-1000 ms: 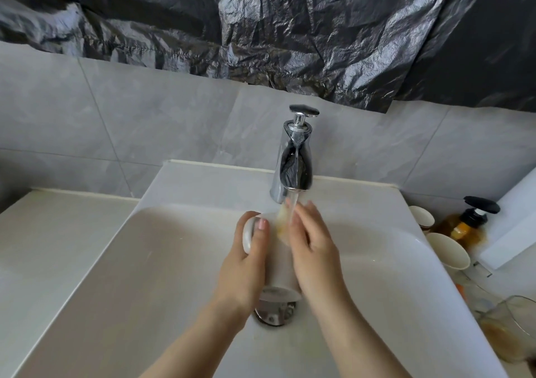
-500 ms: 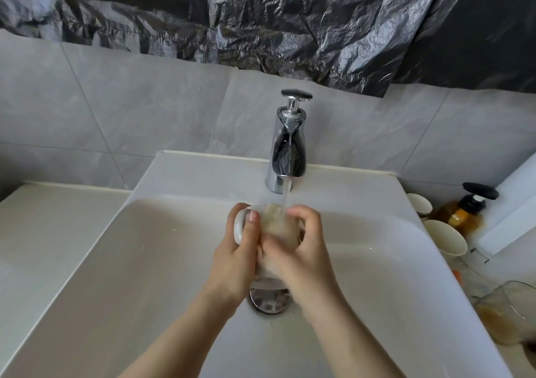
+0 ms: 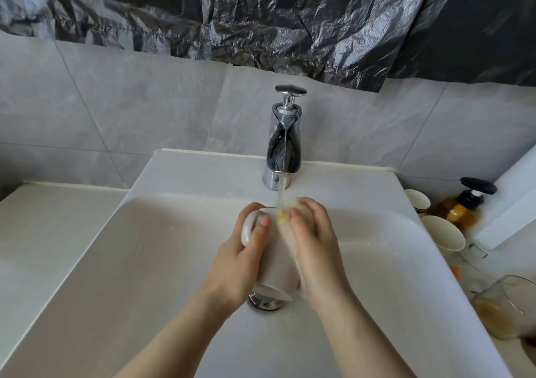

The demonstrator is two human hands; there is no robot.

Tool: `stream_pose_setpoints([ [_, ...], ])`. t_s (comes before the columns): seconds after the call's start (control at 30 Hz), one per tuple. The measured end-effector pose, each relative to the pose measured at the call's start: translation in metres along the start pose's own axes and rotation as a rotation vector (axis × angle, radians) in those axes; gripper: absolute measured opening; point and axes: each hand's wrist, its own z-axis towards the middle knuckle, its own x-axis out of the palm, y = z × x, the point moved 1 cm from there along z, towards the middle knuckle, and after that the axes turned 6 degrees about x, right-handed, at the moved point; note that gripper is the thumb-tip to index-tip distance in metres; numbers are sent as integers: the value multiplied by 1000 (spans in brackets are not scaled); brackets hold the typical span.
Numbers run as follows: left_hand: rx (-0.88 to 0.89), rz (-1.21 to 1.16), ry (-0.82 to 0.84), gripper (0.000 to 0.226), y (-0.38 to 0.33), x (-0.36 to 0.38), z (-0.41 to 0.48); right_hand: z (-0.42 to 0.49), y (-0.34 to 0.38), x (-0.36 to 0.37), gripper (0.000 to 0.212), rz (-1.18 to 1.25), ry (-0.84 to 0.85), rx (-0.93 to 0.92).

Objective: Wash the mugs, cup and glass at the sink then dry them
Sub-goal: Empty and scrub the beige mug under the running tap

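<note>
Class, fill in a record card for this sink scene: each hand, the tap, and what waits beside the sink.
Left hand: grips mug by its handle, above the drain
Right hand: presses sponge on mug
Tap: running, stream lands where sponge meets mug
Waiting, right of sink: back cup, front cup, stained glass, soap bottle

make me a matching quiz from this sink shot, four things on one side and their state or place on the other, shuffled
1 mug
2 sponge
3 glass
4 tap

a water running from it
b gripped by the left hand
c brownish residue inside
d held in the right hand

Pairs: 1-b, 2-d, 3-c, 4-a
</note>
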Motion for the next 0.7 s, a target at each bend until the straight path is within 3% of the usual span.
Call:
stream_pose_setpoints([
  [0.07, -64, -111, -77, 19, -1, -1, 3, -11, -5, 5, 43, -79, 139, -72],
  [0.17, -98, -178, -89, 28, -2, -7, 7, -19, -9, 18, 60, -138, 265, -78],
  [0.23, -83, -162, -88, 23, -2, -10, 6, -8, -7, 18, 49, 3, 176, 4],
  [0.33, -93, -159, -77, 18, 2, -4, 5, 7, -8, 7, 15, 74, -37, 47],
  [0.37, -115, -175, -84, 17, 1, -2, 5, 6, -7, 3, 8, 87, -21, 59],
  [0.4, -135, -204, -105, 23, 0, -2, 5, 3, -6, 0, 14, 104, 76, 63],
  [0.47, -192, -283, -123, 39, -2, -5, 7, -8, -5, -3, 44, 112, 357, 62],
  [0.53, -221, -308, -107, 39, -3, -11, 9, -15, -4, 1, 70, 65, 486, 67],
  [0.6, -189, -301, -79, 32, -2, -13, 9, -11, -8, 4, 70, 42, 360, 56],
  [0.7, -104, -267, -16, 21, -1, -9, 8, 4, -8, 2, 10, 110, -5, 63],
])
